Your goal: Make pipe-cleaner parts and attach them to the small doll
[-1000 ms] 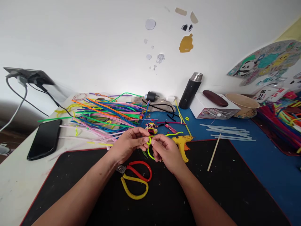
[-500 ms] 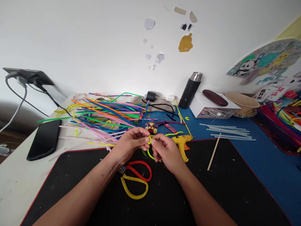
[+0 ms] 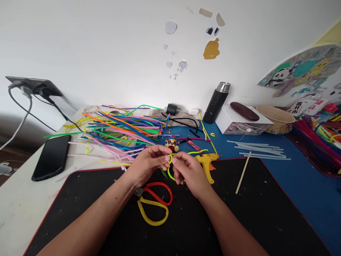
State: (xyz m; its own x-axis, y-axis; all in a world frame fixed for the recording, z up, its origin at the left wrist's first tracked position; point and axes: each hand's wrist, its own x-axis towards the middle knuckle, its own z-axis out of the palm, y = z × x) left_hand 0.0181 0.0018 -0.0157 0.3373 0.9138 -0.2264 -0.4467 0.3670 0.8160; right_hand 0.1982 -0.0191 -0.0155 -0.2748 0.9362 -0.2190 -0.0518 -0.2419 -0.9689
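Between my two hands is a bright yellow-green pipe cleaner (image 3: 171, 173), bent into a small loop at the fingertips with a curved tail hanging below. My left hand (image 3: 152, 160) pinches the loop from the left, thumb against fingers. From the right, my right hand (image 3: 187, 170) pinches the same piece, its lower fingers curled in. Just behind the fingertips stands a small colourful figure (image 3: 172, 143) with a painted-looking face. Scissors (image 3: 153, 212) with one red and one yellow handle lie below my left hand, their blades partly hidden by the wrist. A yellow glue gun (image 3: 206, 166) lies beside my right hand.
Many coloured pipe cleaners (image 3: 125, 129) spread behind my left hand, near a black phone (image 3: 51, 158). Glue sticks (image 3: 262, 149) and a wooden stick (image 3: 243, 173) lie at right. A black thermos (image 3: 216, 103), a white box (image 3: 243, 124) and a bowl (image 3: 275, 117) stand behind.
The whole view has shifted very slightly. Both hands keep their pinch on the pipe cleaner, with hardly any movement of the fingers.
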